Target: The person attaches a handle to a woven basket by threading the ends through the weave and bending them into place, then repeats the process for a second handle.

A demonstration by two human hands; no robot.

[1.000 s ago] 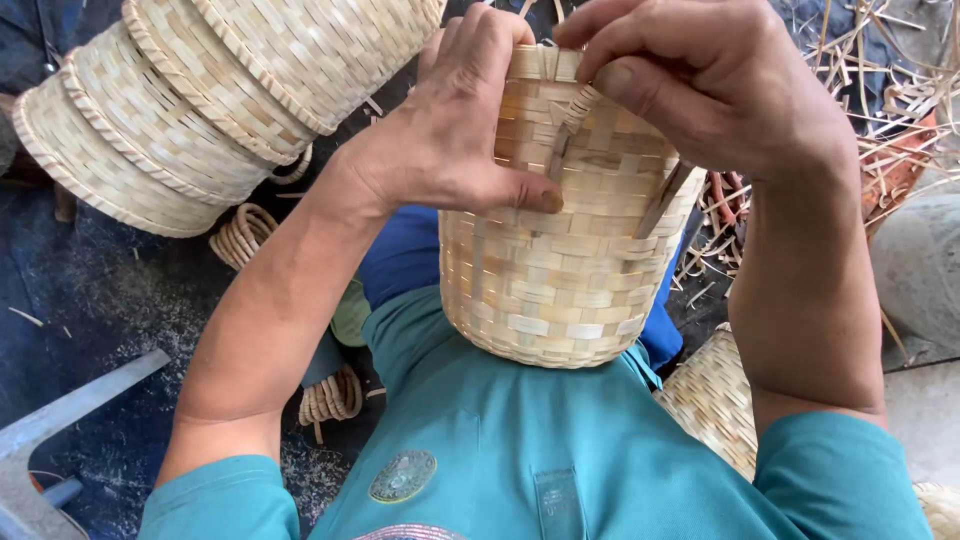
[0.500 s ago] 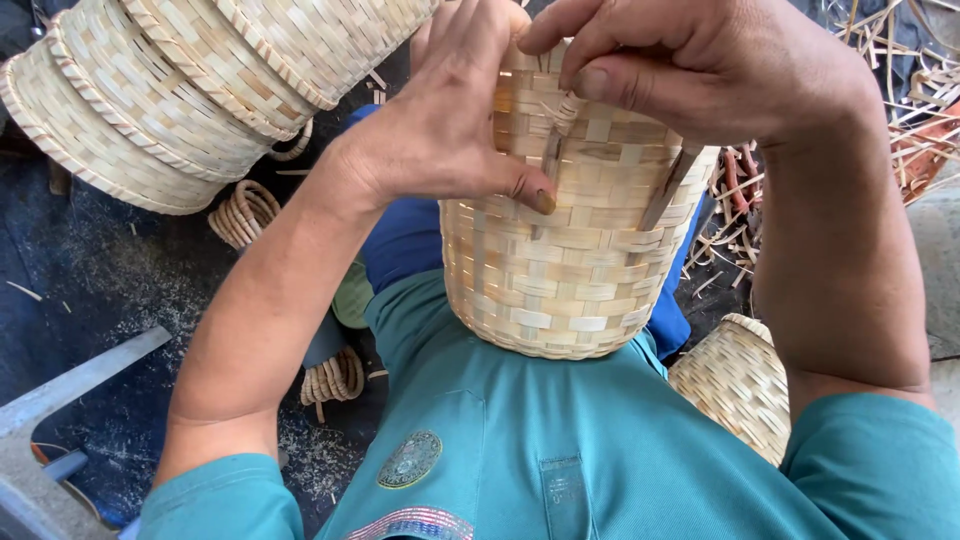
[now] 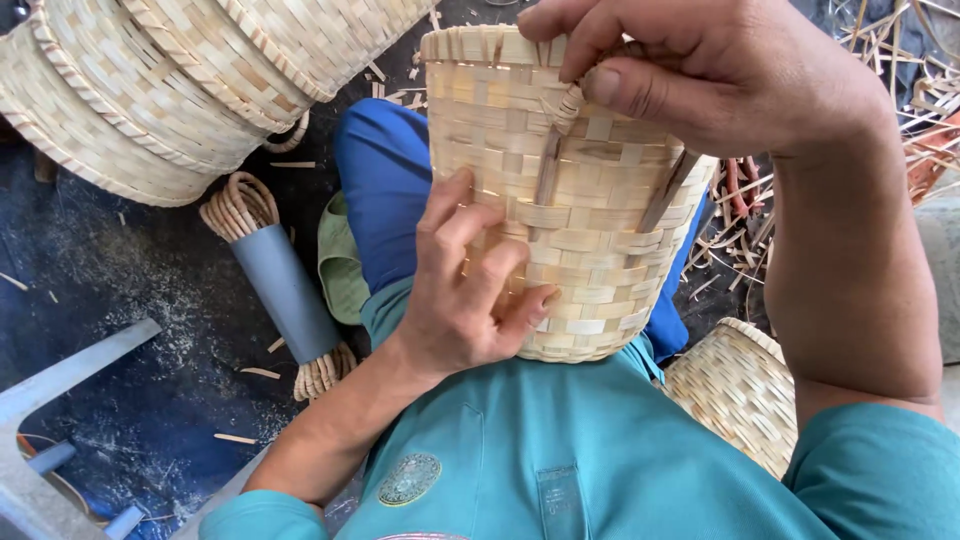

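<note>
Obs., head view, read left to right.

At 10 o'clock: a stack of finished woven baskets (image 3: 150,90) nested on their sides, rims bound. These look complete.

At 8 o'clock, on the dark floor (image 3: 120,270) littered with shavings: a grey tube (image 3: 285,290) with coils of cane looped round both ends. Grey metal bar (image 3: 70,370) at 7–8 o'clock.

Centre-left: left hand (image 3: 470,290) spread flat against the side wall of the pale woven basket (image 3: 570,210), fingers partly curled, thumb near the base. It braces rather than grips; nothing is enclosed in it.

Centre, 12 to 6 o'clock: the basket rests against the person's teal shirt (image 3: 560,450), base toward the body, mouth pointing away. Body weave appears closed all round on the visible face. Two darker flat splints (image 3: 548,165) are threaded down through the wall from the rim.

At 1 o'clock: right hand (image 3: 700,70) closed at the rim, thumb and forefinger pinching a twisted cane strand (image 3: 568,100) where it meets the top of one splint.

Judgement: wall done; rim or handle fixing in progress, apparently at an early stage, since only a short wrap shows. Far side of the rim hidden, cannot tell.

At 4 o'clock: another small basket (image 3: 735,395) on the floor. At 2–3 o'clock: loose cane scraps (image 3: 730,230).
</note>
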